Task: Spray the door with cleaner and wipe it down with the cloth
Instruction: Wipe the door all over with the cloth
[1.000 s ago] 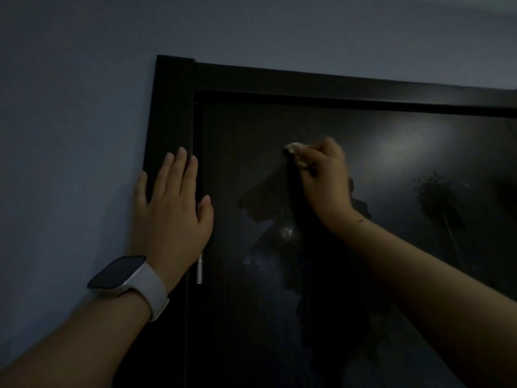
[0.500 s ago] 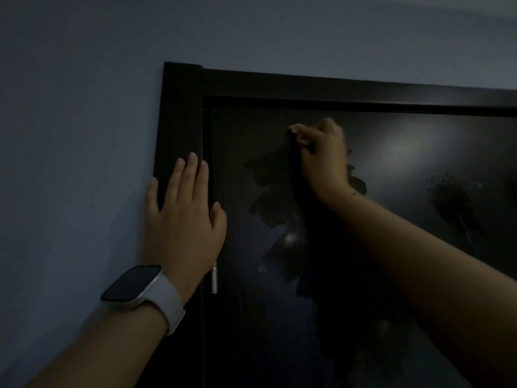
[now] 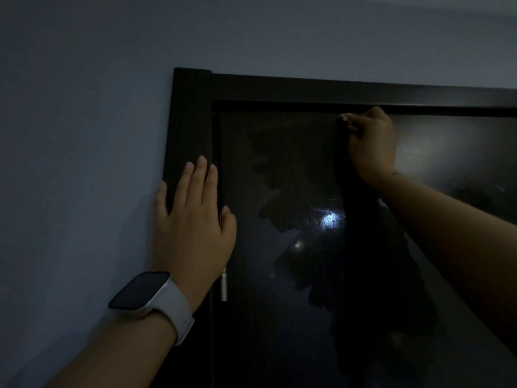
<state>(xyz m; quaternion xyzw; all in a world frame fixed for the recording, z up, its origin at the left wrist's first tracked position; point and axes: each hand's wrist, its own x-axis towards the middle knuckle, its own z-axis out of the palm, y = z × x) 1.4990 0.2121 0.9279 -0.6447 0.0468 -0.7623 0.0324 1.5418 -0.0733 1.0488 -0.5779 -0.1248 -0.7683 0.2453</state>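
Wiping stage, top of the door

Right hand (image 3: 372, 144) clamps the cloth (image 3: 344, 117) against the door (image 3: 279, 169) at its top edge; left hand (image 3: 193, 219), fingers flat, braces the frame (image 3: 190, 116). Spray patches look unwiped lower down.

Left hand (image 3: 193, 236) on door frame (image 3: 190, 121), right hand (image 3: 373, 144) on door (image 3: 279, 163) top
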